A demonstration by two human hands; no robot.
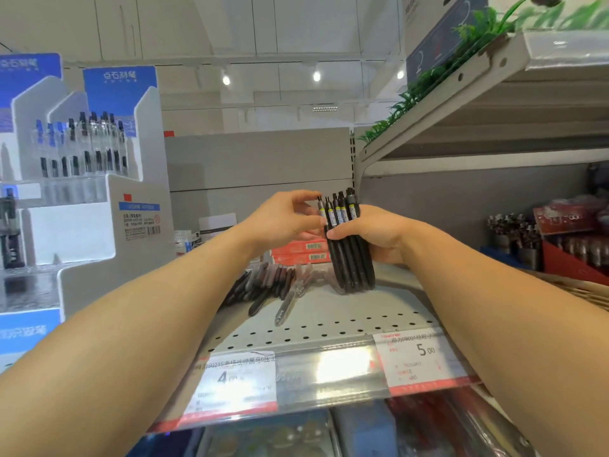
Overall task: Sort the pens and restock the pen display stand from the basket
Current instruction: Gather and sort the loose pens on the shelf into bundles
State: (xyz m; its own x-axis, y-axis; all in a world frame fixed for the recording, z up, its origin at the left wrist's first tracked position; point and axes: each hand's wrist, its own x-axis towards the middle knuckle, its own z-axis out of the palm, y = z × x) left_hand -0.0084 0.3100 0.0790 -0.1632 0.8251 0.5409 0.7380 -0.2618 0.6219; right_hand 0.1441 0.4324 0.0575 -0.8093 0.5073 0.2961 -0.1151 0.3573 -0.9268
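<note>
At the centre of the frame, the right hand (369, 235) grips a bundle of black pens (346, 245), its fingers curled round the barrels about midway up. The bundle stands nearly upright, clicker ends at the top and tips down on the perforated metal shelf (329, 321); small yellow labels show near the upper ends. Just left of it, the left hand (283, 222) pinches the top of the leftmost pen in the bundle between thumb and fingertips.

Below and to the left of the bundle, a loose pile of dark pens (267, 282) lies flat on the shelf, with one clear-barrelled pen (286, 305) lying closer to the front edge. Behind the pile sit flat orange boxes (303, 252) with barcodes. Along the shelf's front edge, lower in the frame, two price tags (415, 357) sit behind a clear strip.

At the left of the frame stands the white and blue pen display stand (99, 206), its upper tier holding upright pens with blue and black caps. At the right edge, a strip of woven basket (580, 288) rim shows behind the right forearm. Green artificial leaves (461, 54) trail along the upper shelf at upper right.
</note>
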